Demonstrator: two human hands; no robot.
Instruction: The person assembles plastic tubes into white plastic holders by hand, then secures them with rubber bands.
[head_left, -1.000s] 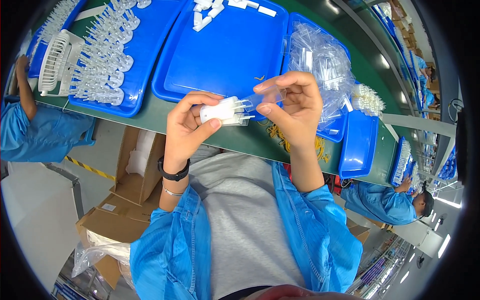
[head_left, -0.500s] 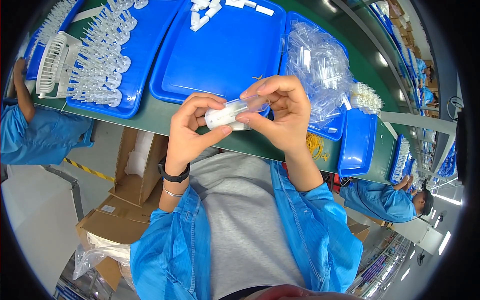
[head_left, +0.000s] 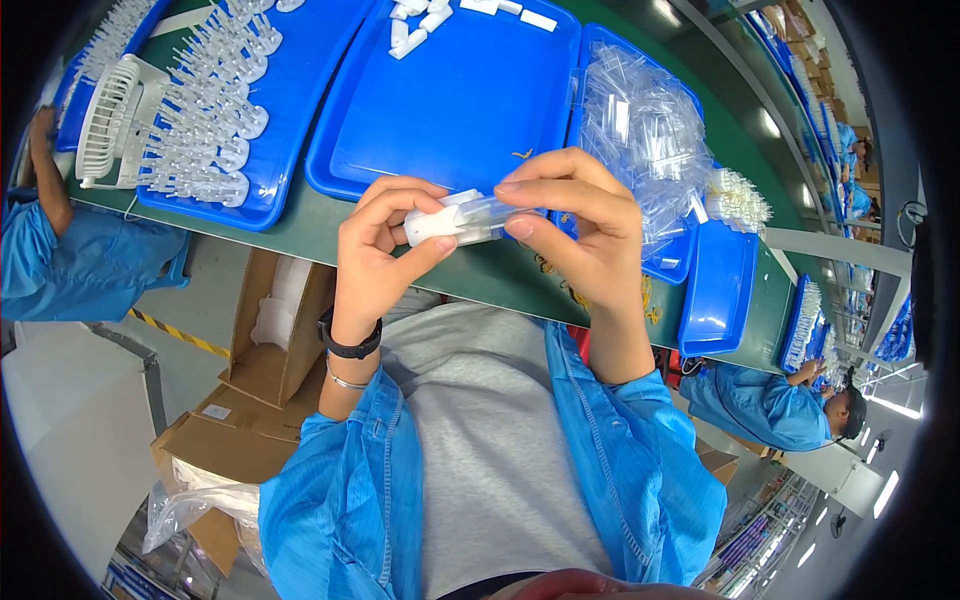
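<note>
Between both hands, in front of my chest, is a white plastic piece [head_left: 430, 226] with a clear plastic sleeve [head_left: 487, 213] over its right end. My left hand [head_left: 372, 248] is closed on the white piece, thumb below and fingers above. My right hand [head_left: 592, 228] pinches the right end of the sleeve between thumb and fingers. How far the white piece reaches into the sleeve is hard to make out. Just beyond the hands lies a large blue tray [head_left: 450, 110], with several white pieces [head_left: 408, 36] at its far end.
Clear sleeves [head_left: 640, 130] are heaped in a blue tray on the right, near a smaller blue tray [head_left: 718, 285] and yellow rubber bands [head_left: 577, 297]. On the left, a blue tray holds rows of white pronged parts [head_left: 205, 130] beside a white rack [head_left: 105, 120]. Co-workers sit at both sides.
My right hand has shifted right and its thumb has left the white piece, now gripping the sleeve's right end. My left hand keeps its hold nearly in place.
</note>
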